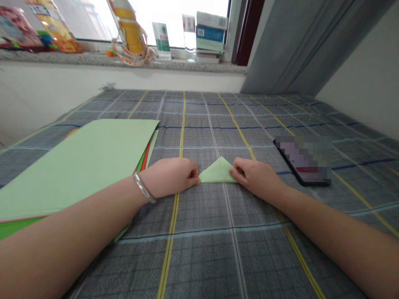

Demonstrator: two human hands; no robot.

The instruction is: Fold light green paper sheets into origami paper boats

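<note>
A small folded piece of pale green paper (219, 171), triangular with its peak pointing away from me, lies on the plaid cloth in the middle. My left hand (176, 176), with a silver bangle at the wrist, has its fingers curled in and the thumb at the paper's left corner. At the right corner, my right hand (254, 174) pinches the paper between thumb and fingers. The folded layers under the fingertips are hidden.
A stack of coloured paper (84, 162), light green on top, lies at left. On the right rests a phone (302, 162) with a blurred screen. The windowsill (93, 59) holds snack bags, a yellow bottle (132, 33), a tube (161, 39) and boxes (211, 33).
</note>
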